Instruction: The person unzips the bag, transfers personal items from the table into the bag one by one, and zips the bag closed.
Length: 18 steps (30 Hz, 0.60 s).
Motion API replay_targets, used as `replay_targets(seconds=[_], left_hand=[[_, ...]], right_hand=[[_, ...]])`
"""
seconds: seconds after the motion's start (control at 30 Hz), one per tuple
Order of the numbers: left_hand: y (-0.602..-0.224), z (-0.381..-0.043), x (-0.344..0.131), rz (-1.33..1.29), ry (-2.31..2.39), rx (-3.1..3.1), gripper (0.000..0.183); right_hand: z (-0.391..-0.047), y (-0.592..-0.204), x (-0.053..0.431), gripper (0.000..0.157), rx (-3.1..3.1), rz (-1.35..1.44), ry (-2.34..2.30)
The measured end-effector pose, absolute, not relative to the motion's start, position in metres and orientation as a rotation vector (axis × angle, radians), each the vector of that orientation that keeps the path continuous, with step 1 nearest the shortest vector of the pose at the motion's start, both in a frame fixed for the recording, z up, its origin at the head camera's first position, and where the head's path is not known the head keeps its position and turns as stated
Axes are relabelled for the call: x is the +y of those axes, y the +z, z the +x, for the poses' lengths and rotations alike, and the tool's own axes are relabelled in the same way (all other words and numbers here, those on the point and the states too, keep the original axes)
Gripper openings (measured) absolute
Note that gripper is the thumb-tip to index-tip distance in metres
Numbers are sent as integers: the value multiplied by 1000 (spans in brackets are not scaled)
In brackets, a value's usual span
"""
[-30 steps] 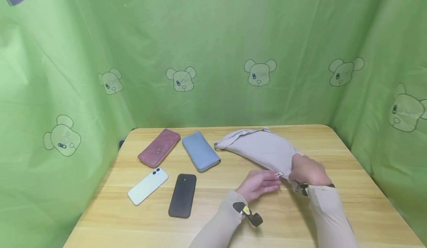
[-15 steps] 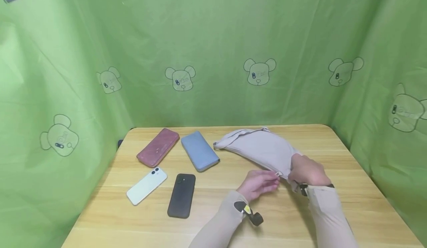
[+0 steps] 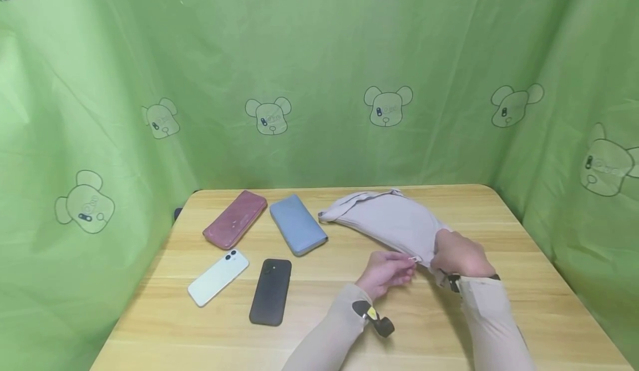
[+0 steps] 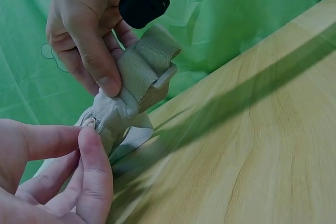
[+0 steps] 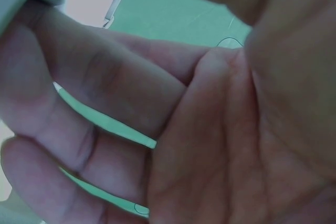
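A light grey-beige waist bag [image 3: 394, 221] lies at the back right of the table, its zip along the near edge. My right hand [image 3: 461, 254] grips its right end. In the left wrist view that end shows a folded webbing strap [image 4: 149, 66] beside the right fingers. Just left of that grip, my left hand [image 3: 384, 274] pinches the zipper pull [image 4: 90, 123] between thumb and forefinger. The right wrist view is mostly filled by the right palm and curled fingers [image 5: 121, 87], with a bit of the bag at the upper left.
On the left side of the wooden table [image 3: 339, 326] lie a dark pink wallet [image 3: 236, 219], a blue wallet [image 3: 298, 225], a white phone [image 3: 218, 278] and a black phone [image 3: 270, 292]. Green curtains [image 3: 324, 154] with bear prints surround the table.
My left fingers have closed in on the zipper pull, and the hand has shifted very slightly left. The right hand keeps its hold on the bag's end.
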<state>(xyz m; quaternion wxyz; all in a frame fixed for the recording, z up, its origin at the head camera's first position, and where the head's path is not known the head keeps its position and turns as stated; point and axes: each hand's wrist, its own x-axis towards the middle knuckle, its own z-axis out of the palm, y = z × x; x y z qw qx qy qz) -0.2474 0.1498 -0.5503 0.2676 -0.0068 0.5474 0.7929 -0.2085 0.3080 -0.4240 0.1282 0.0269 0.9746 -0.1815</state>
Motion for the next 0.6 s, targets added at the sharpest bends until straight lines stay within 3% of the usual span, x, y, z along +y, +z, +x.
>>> replay_targets(seconds=[0.6], left_hand=[[-544, -247, 152, 24, 2110, 1655, 10]], right_hand=[[-207, -422, 312, 13, 2835, 82, -530]])
